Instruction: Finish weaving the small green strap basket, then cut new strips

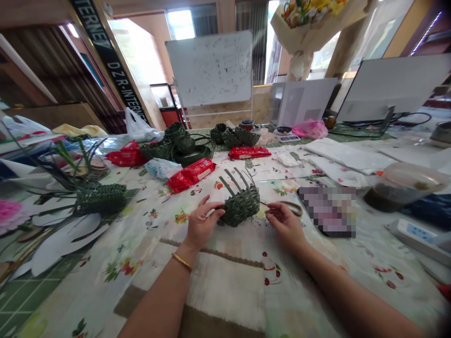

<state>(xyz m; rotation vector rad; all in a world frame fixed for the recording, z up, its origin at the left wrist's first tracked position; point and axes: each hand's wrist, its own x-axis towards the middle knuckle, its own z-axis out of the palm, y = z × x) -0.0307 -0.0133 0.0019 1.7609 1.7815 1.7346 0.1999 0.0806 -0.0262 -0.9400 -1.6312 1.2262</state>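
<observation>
Live from the cloth-covered worktop, and there in the middle, nearer the front edge than the back, sits a small dark-green woven basket, with a fan of flat green ribs standing up and out from its top! The left hand comes in from the near side, a thin gold bangle on its wrist, and its fingertips are right against the basket's left side. Is that grip clenched or only resting? From this view, I can't tell. On the other side, the right hand is open, fingers loosely curled, just beside the basket without touching it and close to a looped tan band.

Toward the far edge, we have a cluster of green woven pieces, a coil of green strips and a bright red foil packet. Over on the left lies a long green woven piece trailing loose strands, while on the right sit a pixelated, unreadable object, a clear plastic tub with dark contents and a white power strip.
</observation>
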